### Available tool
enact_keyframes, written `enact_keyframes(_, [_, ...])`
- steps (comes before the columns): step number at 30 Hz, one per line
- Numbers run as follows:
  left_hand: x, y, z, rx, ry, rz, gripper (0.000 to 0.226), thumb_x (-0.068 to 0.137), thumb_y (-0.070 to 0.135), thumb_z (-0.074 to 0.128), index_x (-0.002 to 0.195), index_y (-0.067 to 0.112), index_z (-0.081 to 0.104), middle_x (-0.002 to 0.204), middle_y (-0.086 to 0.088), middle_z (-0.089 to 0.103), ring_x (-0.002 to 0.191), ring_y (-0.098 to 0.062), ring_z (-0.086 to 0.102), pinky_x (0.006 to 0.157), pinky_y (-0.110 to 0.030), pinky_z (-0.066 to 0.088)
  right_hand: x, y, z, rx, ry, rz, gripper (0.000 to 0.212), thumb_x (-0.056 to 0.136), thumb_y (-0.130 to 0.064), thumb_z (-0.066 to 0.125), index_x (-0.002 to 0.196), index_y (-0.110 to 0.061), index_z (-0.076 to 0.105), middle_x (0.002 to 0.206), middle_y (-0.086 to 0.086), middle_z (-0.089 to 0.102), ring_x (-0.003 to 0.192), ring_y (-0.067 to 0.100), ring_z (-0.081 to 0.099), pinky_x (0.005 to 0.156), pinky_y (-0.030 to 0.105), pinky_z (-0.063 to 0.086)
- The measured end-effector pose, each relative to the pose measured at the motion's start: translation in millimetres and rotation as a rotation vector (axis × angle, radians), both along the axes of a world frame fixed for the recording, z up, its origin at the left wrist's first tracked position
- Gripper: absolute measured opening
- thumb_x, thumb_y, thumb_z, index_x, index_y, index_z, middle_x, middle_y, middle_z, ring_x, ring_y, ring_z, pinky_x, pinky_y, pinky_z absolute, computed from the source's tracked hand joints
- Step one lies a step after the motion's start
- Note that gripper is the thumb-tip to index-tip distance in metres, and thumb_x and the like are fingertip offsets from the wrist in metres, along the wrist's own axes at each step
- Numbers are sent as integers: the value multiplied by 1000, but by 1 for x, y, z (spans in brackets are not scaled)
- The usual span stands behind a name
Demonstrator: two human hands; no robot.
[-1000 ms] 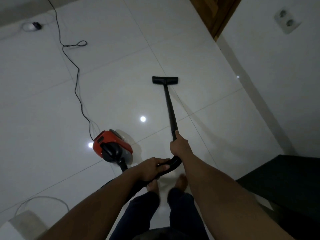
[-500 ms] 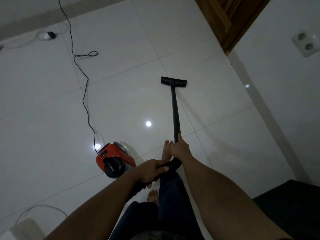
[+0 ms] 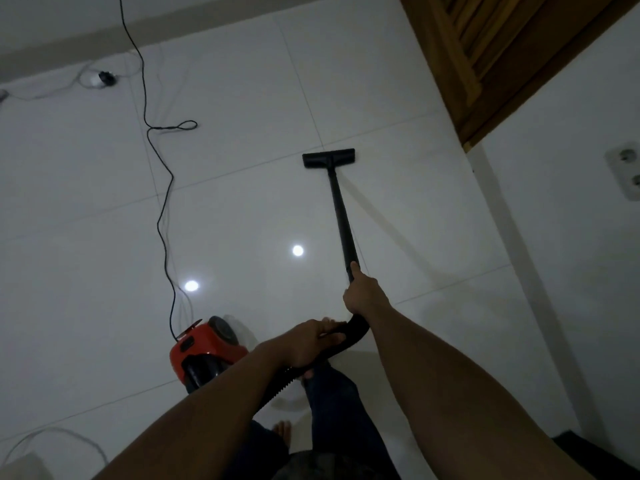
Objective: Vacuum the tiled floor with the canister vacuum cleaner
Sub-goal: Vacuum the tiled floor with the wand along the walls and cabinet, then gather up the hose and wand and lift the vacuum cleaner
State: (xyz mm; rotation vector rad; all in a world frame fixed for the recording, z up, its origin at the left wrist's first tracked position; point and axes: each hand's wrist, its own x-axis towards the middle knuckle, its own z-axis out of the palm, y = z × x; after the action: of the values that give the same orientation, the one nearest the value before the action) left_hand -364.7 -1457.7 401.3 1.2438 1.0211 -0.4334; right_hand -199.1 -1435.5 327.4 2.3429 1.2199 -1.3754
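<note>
1. Gripping the wand [image 3: 341,216] at its near end, the right hand [image 3: 362,292] has its fingers curled fully round the tube. This forward hold probably serves to steer and push.
2. The left hand [image 3: 311,344] wraps round the curved handle [image 3: 356,329] at about 7 o'clock from the right hand, likely to carry the hose's weight and steady the stroke.
3. The floor nozzle [image 3: 329,158] lies on the tiled floor [image 3: 242,202] at 12 o'clock from the hands. It sits square to the wand, so its whole mouth appears to meet the tile.
4. The red canister [image 3: 204,348] stands on the floor at 9 o'clock from the left hand, near the person's legs. The ribbed hose [image 3: 277,391] joins it to the handle.
5. The power cord [image 3: 162,209] trails from the canister toward 12 o'clock, well apart from the nozzle. A sweep toward 9 o'clock could catch it.
6. A wooden door [image 3: 485,64] at 1 o'clock bounds the strip being worked.
</note>
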Motion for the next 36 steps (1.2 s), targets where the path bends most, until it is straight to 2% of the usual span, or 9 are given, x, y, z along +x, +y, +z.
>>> enact_keyframes(2, [6, 15, -1, 5, -11, 26, 50, 106, 40, 41, 152, 24, 36, 99, 4, 57, 48, 1, 57, 45, -6, 41, 2, 22, -2, 6, 4, 86, 76, 97, -15, 49, 159, -31, 9, 115, 13, 62, 82, 21, 56, 68, 33, 49])
enact_keyframes(6, [3, 35, -7, -17, 12, 128, 50, 105, 42, 40, 153, 27, 36, 84, 7, 60, 47, -9, 61, 43, -14, 45, -10, 58, -7, 15, 2, 220, 76, 96, -13, 48, 159, -35, 11, 114, 12, 63, 90, 24, 60, 73, 35, 51])
enact_keyframes(9, [-7, 42, -7, 11, 26, 164, 44, 107, 38, 38, 149, 26, 40, 79, 9, 61, 43, 1, 57, 43, -12, 43, -28, 74, -11, 3, 17, 293, 79, 94, -11, 48, 158, -36, 10, 115, 12, 62, 99, 28, 63, 81, 40, 55])
enact_keyframes(11, [-15, 46, -5, 8, 30, 189, 45, 107, 39, 38, 150, 28, 39, 80, 8, 61, 44, -3, 58, 45, -14, 45, -39, 80, -12, 6, 27, 322, 79, 94, -11, 48, 158, -35, 10, 116, 12, 62, 101, 29, 63, 84, 40, 54])
enact_keyframes(19, [-55, 39, -3, -8, 53, 295, 51, 104, 45, 42, 153, 32, 33, 86, -8, 65, 55, -22, 62, 47, -25, 52, -77, 89, 1, 27, 57, 333, 75, 97, -14, 49, 159, -30, 10, 113, 13, 62, 85, 23, 60, 68, 33, 50])
enact_keyframes(24, [-90, 31, 9, 48, 40, 377, 52, 101, 50, 43, 151, 41, 32, 93, -19, 67, 56, -24, 61, 55, -35, 57, -105, 95, 19, 27, 108, 325, 74, 94, -15, 46, 159, -27, 12, 126, 16, 57, 90, 25, 56, 85, 39, 56])
enact_keyframes(30, [-140, 6, 36, 137, -30, 482, 50, 100, 51, 47, 148, 40, 38, 82, -12, 64, 55, -24, 61, 50, -29, 53, -155, 78, 54, 48, 127, 208, 59, 93, -18, 49, 150, -16, 34, 137, 12, 53, 110, 28, 57, 80, 31, 48])
enact_keyframes(33, [-171, -6, 47, 203, -60, 550, 50, 96, 52, 56, 144, 42, 44, 79, -9, 63, 58, -28, 61, 57, -39, 57, -185, 69, 73, 112, 206, 125, 47, 92, -21, 50, 139, -12, 50, 133, 10, 57, 102, 23, 57, 79, 30, 47])
enact_keyframes(36, [-206, -16, 63, 322, -105, 577, 55, 88, 39, 69, 139, 39, 52, 84, -4, 65, 65, -30, 64, 54, -40, 58, -216, 65, 95, 75, 303, -116, 36, 88, -28, 50, 115, -7, 62, 110, 13, 65, 90, 25, 64, 76, 38, 57])
